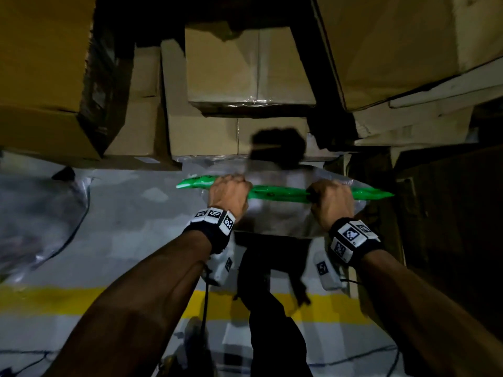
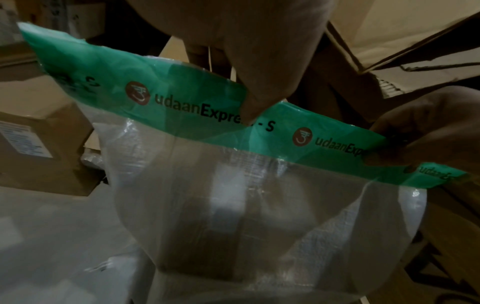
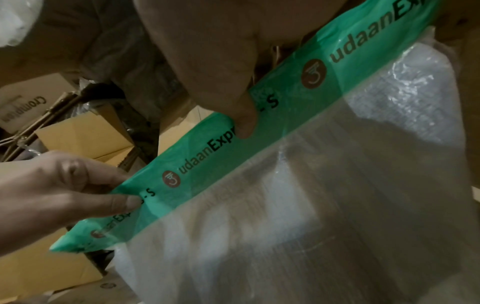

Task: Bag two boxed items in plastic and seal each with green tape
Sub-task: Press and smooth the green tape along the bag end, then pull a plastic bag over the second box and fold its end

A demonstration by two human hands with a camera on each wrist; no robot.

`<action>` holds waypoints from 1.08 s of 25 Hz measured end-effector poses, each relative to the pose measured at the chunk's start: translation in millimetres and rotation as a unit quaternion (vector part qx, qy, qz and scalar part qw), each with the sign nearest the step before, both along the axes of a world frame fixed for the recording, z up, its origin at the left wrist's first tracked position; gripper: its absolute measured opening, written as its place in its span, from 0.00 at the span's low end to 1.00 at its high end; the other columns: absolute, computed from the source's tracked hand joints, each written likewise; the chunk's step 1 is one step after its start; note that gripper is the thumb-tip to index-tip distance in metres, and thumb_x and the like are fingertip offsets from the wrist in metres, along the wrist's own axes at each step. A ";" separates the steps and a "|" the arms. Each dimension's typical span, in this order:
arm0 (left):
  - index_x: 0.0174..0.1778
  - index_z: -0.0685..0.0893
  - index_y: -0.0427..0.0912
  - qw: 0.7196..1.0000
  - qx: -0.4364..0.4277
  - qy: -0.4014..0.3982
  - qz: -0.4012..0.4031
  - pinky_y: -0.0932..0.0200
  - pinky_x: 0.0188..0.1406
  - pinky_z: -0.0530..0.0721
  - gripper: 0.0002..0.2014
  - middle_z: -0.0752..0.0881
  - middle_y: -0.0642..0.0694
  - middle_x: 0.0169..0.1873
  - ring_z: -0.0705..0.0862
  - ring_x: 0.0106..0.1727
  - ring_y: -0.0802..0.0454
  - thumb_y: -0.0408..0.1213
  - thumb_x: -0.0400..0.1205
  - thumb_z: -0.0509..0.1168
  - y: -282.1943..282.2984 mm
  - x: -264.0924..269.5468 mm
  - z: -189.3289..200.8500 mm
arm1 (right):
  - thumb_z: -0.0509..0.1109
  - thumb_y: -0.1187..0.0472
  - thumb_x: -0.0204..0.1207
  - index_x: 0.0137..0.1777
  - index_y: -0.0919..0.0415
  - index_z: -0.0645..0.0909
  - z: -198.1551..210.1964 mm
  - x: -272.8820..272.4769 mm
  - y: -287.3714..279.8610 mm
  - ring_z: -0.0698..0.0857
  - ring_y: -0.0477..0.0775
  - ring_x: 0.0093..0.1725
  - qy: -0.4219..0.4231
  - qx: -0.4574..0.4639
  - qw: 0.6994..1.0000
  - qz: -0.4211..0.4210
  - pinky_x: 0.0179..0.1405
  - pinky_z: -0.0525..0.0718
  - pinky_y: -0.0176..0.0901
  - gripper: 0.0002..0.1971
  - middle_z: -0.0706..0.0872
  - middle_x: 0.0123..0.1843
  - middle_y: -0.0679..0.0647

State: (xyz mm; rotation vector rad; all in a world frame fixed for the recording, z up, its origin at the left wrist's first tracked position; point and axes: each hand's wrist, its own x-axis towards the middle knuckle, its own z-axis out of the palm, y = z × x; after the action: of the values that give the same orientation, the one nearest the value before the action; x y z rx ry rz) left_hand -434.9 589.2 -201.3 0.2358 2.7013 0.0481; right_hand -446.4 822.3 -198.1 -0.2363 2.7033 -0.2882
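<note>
A clear plastic bag (image 1: 275, 216) hangs in front of me, and a strip of printed green tape (image 1: 280, 192) runs across its mouth. A brown boxed item (image 2: 218, 236) shows dimly through the plastic, with bubble wrap around it. My left hand (image 1: 230, 187) pinches the taped edge left of the middle, its thumb (image 2: 257, 96) pressed on the tape (image 2: 182, 102). My right hand (image 1: 330, 198) pinches the same edge further right, its thumb (image 3: 241, 115) on the tape (image 3: 293, 102). Both tape ends stick out past the bag's sides.
Stacked cardboard boxes (image 1: 247, 66) stand close ahead, with a large box (image 1: 46, 77) at the left and more cartons (image 1: 441, 202) at the right. Loose clear plastic (image 1: 35, 213) lies on the grey floor at the left. A yellow floor line (image 1: 81, 297) crosses near my legs.
</note>
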 end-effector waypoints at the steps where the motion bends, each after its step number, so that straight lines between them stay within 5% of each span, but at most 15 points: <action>1: 0.56 0.86 0.48 1.000 -0.002 -0.002 0.004 0.52 0.57 0.77 0.15 0.86 0.46 0.55 0.83 0.57 0.44 0.35 0.76 0.62 0.3 -5.1 -1.9 | 0.74 0.67 0.61 0.44 0.60 0.89 -3.6 -5.3 0.5 0.84 0.68 0.45 -0.002 0.002 1.000 -0.003 0.43 0.79 0.52 0.11 0.89 0.43 0.61; 8: 0.70 0.76 0.47 0.998 -0.023 -0.060 0.009 0.51 0.60 0.77 0.23 0.82 0.45 0.63 0.80 0.63 0.42 0.35 0.77 0.63 5.4 -29.6 -36.8 | 0.71 0.62 0.73 0.62 0.56 0.83 -35.1 -34.4 -1.2 0.76 0.62 0.64 -0.077 0.052 0.996 -0.009 0.59 0.68 0.51 0.17 0.83 0.62 0.58; 12: 0.72 0.73 0.47 0.997 -0.001 -0.070 0.018 0.52 0.66 0.70 0.27 0.77 0.45 0.69 0.74 0.69 0.44 0.39 0.75 0.67 8.4 -27.3 -26.4 | 0.69 0.61 0.74 0.66 0.56 0.80 -30.0 -33.4 -3.4 0.77 0.64 0.63 -0.070 0.057 0.996 -0.008 0.57 0.68 0.51 0.19 0.83 0.63 0.59; 18: 0.69 0.75 0.47 0.999 0.001 -0.017 0.046 0.49 0.67 0.69 0.21 0.80 0.46 0.65 0.75 0.66 0.44 0.42 0.78 0.61 -20.8 18.6 63.7 | 0.63 0.52 0.78 0.68 0.56 0.80 50.8 -5.6 -32.9 0.77 0.65 0.65 -0.062 0.031 0.997 -0.027 0.61 0.74 0.53 0.19 0.81 0.67 0.60; 21: 0.64 0.80 0.47 0.995 0.010 0.037 0.090 0.49 0.63 0.72 0.17 0.83 0.45 0.61 0.78 0.63 0.44 0.44 0.80 0.59 -45.3 48.6 121.3 | 0.58 0.46 0.75 0.62 0.62 0.84 107.5 15.7 -63.6 0.81 0.70 0.61 -0.041 -0.056 0.997 -0.016 0.57 0.79 0.57 0.25 0.85 0.62 0.65; 27: 0.54 0.87 0.43 0.958 0.049 0.132 0.249 0.48 0.50 0.80 0.22 0.88 0.41 0.47 0.85 0.50 0.38 0.47 0.78 0.51 -117.2 128.8 216.6 | 0.57 0.44 0.74 0.58 0.60 0.85 208.6 47.2 -143.9 0.85 0.69 0.55 -0.032 -0.120 0.986 0.113 0.54 0.82 0.57 0.25 0.88 0.55 0.65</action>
State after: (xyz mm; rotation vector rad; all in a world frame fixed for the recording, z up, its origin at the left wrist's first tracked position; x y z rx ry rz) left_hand -306.1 472.0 15.3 -0.4473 2.9568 0.3203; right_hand -399.2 678.4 10.5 -0.5886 2.5454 -0.5443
